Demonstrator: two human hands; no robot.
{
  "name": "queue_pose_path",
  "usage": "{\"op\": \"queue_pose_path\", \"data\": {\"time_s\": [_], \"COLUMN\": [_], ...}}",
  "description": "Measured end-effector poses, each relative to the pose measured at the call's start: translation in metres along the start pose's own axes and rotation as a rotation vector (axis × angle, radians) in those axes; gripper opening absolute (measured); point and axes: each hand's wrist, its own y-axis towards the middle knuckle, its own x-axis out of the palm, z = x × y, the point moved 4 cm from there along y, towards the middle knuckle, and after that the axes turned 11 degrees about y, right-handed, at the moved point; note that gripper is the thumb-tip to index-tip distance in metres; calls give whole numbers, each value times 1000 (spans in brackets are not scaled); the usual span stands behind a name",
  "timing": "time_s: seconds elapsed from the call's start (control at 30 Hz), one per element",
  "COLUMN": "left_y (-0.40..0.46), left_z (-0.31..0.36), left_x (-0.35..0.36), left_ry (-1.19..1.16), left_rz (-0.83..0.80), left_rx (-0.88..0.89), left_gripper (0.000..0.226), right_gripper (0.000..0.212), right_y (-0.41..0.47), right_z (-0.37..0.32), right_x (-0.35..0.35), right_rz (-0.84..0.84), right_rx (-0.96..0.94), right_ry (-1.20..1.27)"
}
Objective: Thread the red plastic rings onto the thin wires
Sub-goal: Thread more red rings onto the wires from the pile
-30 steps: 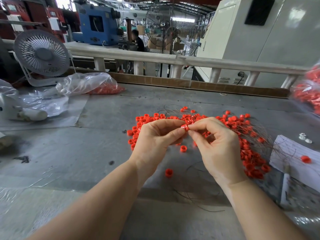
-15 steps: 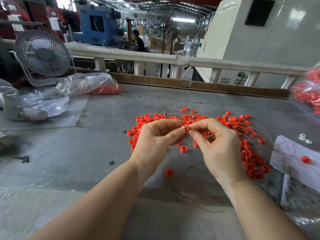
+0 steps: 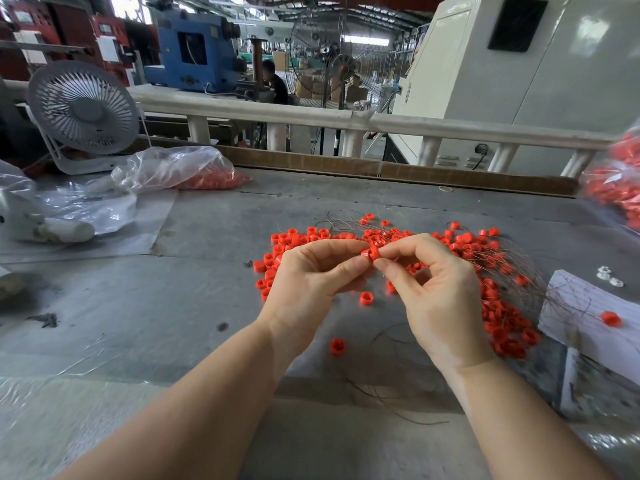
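head | left hand [image 3: 311, 271] and right hand [image 3: 433, 289] both pinched one red ring [image 3: 370, 253] between curled fingertips, raised above tabletop [image 3: 173, 306]; loose rings [image 3: 502, 327] heaped from 12 to 3 o'clock of hands; thin wires [image 3: 391, 386] at 6 o'clock

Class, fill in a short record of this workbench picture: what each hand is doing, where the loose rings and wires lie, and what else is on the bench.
left hand: pinches red ring
right hand: pinches same ring
ring pile: spread on grey bench, behind and right of hands
thin wires: loose, under hands and across pile
other: desk fan, plastic bag of rings, far left
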Motion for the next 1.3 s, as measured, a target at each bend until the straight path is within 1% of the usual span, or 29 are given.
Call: {"op": "queue_pose_path", "data": {"time_s": [0.23,0.47,0.73,0.93,1.07,1.3], "left_y": [-1,1,0,1,1,-1], "left_z": [1,0,-2,-3,-3,-1], "left_x": [-1,0,0,0,0,0], "left_ry": [-3,24,-31,-30,-43,0], "left_rz": [4,17,-13,-22,-24,-3], "left_rx": [4,-1,-24,-48,-55,-12], "left_gripper": [20,14,13,22,17,14], "right_gripper": [3,2,3,5,5,5], "right_y": [-2,-2,-3,-3,-3,-4], "right_z": [0,-2,-4,-5,-5,-5], "right_x": [1,2,2,3,3,4], "right_rz": [-37,-47,-62,-83,-99,-81], "right_rx": [-76,-136,-152,-163,-164,-146], "right_ry": [-133,-172,-194,-198,-220,-202]}}
